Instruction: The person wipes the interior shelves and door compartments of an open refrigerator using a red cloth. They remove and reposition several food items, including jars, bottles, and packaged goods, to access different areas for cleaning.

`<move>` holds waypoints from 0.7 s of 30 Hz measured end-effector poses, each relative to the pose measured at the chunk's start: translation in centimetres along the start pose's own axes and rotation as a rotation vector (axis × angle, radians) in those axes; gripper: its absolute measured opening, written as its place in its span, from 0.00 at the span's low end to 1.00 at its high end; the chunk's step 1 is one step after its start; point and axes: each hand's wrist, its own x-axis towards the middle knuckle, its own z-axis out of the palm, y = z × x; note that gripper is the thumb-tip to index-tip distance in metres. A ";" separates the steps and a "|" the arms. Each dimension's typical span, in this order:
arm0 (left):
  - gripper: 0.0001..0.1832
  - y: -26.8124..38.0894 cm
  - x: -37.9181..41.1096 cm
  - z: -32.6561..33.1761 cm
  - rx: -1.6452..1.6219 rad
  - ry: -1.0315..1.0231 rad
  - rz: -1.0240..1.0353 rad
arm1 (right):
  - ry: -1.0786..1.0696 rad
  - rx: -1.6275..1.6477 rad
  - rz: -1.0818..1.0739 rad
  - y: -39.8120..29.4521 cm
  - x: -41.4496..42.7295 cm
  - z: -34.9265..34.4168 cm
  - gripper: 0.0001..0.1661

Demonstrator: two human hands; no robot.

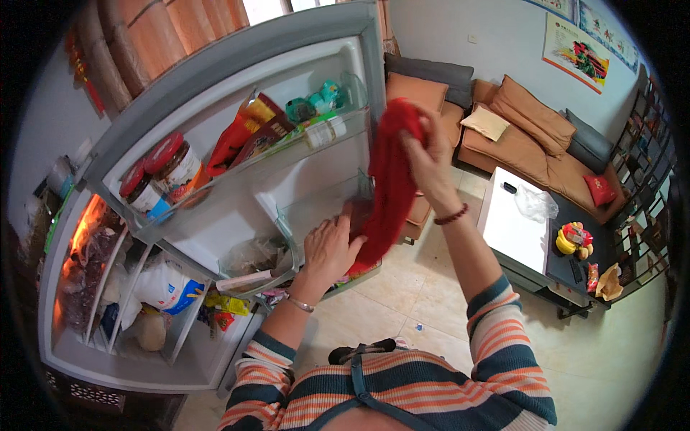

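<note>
A long piece of red cloth [391, 194] hangs at the free edge of an open refrigerator door [237, 51]. My right hand [431, 156] grips its upper part, with the fingers curled round the fabric. Lower down, my left hand [330, 250] has its thumb against the cloth's left side and its fingers pointing up. A dark reddish patch [360, 215] shows beside those fingers; what it is cannot be made out. The clear door shelf [318, 145] holds jars with red lids [175, 159], red and brown packets [250, 132] and green-wrapped items [315, 102].
The lit refrigerator compartment [161, 372] at left holds a white and blue bag [167, 285] and other bagged items. Behind the door's free edge stands an orange-brown sofa [509, 145]. A low table [515, 231] at right bears a plastic bag [536, 203] and fruit [574, 240].
</note>
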 end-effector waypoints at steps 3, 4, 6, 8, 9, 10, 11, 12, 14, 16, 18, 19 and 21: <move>0.13 -0.7 1.2 1.9 0.038 0.002 0.006 | -0.077 -0.557 -0.293 4.1 1.0 0.2 0.23; 0.10 -0.7 1.1 2.0 0.030 0.034 0.022 | -0.052 -0.533 -0.270 5.8 0.7 -0.4 0.22; 0.08 0.0 1.3 1.4 -0.016 0.027 0.012 | -0.006 -0.491 -0.225 9.5 -1.0 -1.7 0.22; 0.08 -0.2 1.3 1.1 -0.038 0.054 0.002 | -0.030 -0.471 -0.168 11.6 -4.6 -2.1 0.19; 0.08 -0.2 1.6 1.1 -0.033 0.053 0.011 | -0.025 -0.429 -0.057 13.5 -6.3 -2.8 0.19; 0.07 -0.3 1.6 1.1 -0.022 0.048 0.006 | -0.030 -0.409 0.041 15.4 -8.0 -3.0 0.19; 0.07 -0.4 1.6 1.2 -0.017 0.038 0.002 | -0.035 -0.392 0.143 16.6 -9.0 -3.2 0.19; 0.07 -0.7 1.4 1.3 -0.015 0.050 -0.004 | -0.024 -0.435 0.127 16.8 -9.0 -2.8 0.19; 0.07 -0.7 1.3 1.3 -0.018 0.076 -0.001 | 0.006 -0.533 0.088 15.0 -7.6 -2.4 0.18; 0.06 -0.4 1.5 1.6 -0.022 0.103 0.019 | 0.077 -0.466 -0.149 12.7 -2.9 -2.0 0.19; 0.06 -0.4 1.3 1.7 -0.021 0.114 0.023 | 0.116 -0.523 -0.272 9.0 2.3 -0.8 0.22; 0.06 -0.5 1.2 1.8 -0.023 0.112 0.021 | 0.119 -0.422 -0.285 6.8 4.5 -0.1 0.24; 0.06 -0.5 1.3 2.0 -0.030 0.111 0.026 | 0.118 -0.462 -0.391 6.0 6.1 0.1 0.25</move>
